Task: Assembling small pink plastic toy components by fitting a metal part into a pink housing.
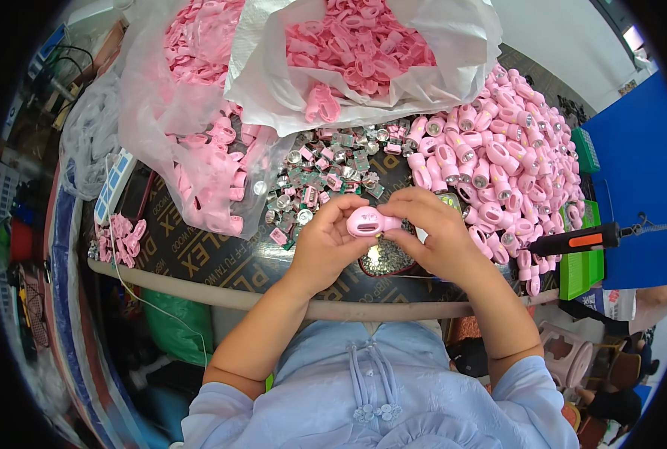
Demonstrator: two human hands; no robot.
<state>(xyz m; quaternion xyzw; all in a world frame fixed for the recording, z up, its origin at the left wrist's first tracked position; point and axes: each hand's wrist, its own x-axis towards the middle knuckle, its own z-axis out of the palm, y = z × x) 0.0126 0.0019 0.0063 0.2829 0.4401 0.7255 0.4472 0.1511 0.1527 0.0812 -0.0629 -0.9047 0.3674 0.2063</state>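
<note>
Two hands, the left hand (pixel 320 244) and right hand (pixel 443 236), clamped on one smooth, rounded pink plastic torch (pixel 365 221), above a patterned worktop (pixel 206 258).

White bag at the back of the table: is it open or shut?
Open. The white bag has its edges spread apart, and loose pink plastic parts show heaped inside.

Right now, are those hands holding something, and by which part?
Yes, a pink flashlight: left hand at its wide slotted end, right hand at its other end.
</note>
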